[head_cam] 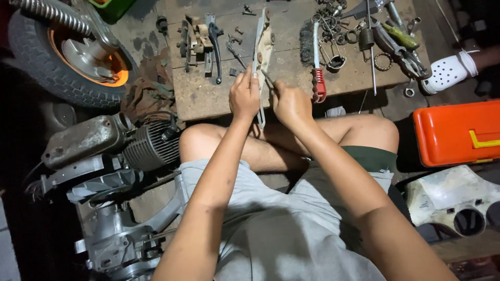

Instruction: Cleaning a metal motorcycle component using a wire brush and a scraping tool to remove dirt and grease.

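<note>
My left hand [244, 96] grips a long, pale, dirty metal casing part [262, 49] that stands on edge over the wooden board [208, 96]. My right hand [289, 104] is closed around a thin tool [267, 79] whose tip rests against the part's lower section. Both hands sit close together above my crossed bare legs. The lower end of the part pokes out below my left hand.
Levers [213, 44], bolts, springs [366, 37], a wire brush with a red handle [316, 62] and pliers lie on the board. An engine [114, 171] and a wheel [67, 52] are at left, an orange toolbox [458, 132] at right. Another person's white shoe [448, 73] is at upper right.
</note>
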